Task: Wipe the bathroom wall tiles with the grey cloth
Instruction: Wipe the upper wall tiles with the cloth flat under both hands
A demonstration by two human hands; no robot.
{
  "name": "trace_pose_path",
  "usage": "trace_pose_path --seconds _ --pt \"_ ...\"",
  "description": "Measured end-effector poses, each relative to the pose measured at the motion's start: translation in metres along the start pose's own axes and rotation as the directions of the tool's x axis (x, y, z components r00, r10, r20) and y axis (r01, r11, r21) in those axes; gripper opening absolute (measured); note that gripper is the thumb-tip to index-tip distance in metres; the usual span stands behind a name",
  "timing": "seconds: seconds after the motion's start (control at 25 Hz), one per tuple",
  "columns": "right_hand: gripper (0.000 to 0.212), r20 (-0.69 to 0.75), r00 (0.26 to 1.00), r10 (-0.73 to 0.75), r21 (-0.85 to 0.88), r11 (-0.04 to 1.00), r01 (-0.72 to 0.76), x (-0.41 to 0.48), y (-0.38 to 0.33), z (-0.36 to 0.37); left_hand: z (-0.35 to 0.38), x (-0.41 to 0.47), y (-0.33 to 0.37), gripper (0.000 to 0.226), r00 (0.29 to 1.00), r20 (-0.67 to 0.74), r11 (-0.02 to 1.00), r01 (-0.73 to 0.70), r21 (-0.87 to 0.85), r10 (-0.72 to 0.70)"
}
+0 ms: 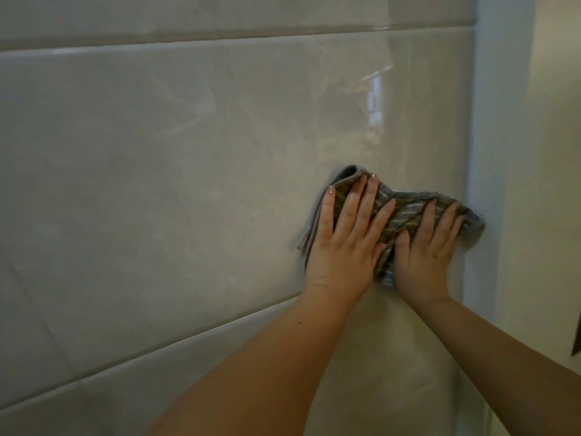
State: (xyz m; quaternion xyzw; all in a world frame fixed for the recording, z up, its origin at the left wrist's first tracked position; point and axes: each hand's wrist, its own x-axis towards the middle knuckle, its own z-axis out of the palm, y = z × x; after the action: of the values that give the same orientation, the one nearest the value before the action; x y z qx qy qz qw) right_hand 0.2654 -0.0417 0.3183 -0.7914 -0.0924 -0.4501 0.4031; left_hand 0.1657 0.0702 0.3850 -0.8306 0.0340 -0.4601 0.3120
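Both hands flat | left hand, right hand press grey cloth on wall tiles | corner trim beside cloth

grey cloth: middle covered by left hand and right hand; face against tile hidden.
forearms: cut off at bottom and right edges.
dark shape at right edge: mostly cropped, unidentifiable.
reflection on tile: blurred, unreadable.

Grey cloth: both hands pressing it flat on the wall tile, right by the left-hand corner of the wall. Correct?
No: the head view shows the grey cloth beside the right-hand wall corner, not the left-hand one. The rest stands: the left hand and right hand both press it flat on the wall tile.
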Motion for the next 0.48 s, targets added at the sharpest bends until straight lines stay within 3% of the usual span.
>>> trace_pose_path --seconds 0.2,0.48 --pt "0.068 0.026 0.999 0.03 0.043 0.999 -0.031 -0.057 -0.078 0.007 -0.012 -0.051 -0.055 0.061 1.0 0.021 1.0 0.003 -0.007 -0.003" --pt "0.061 0.182 0.964 -0.196 0.102 0.978 0.179 -0.156 -0.196 -0.003 -0.041 -0.182 -0.16 0.057 0.997 0.08 1.0 0.022 0.008 -0.022"
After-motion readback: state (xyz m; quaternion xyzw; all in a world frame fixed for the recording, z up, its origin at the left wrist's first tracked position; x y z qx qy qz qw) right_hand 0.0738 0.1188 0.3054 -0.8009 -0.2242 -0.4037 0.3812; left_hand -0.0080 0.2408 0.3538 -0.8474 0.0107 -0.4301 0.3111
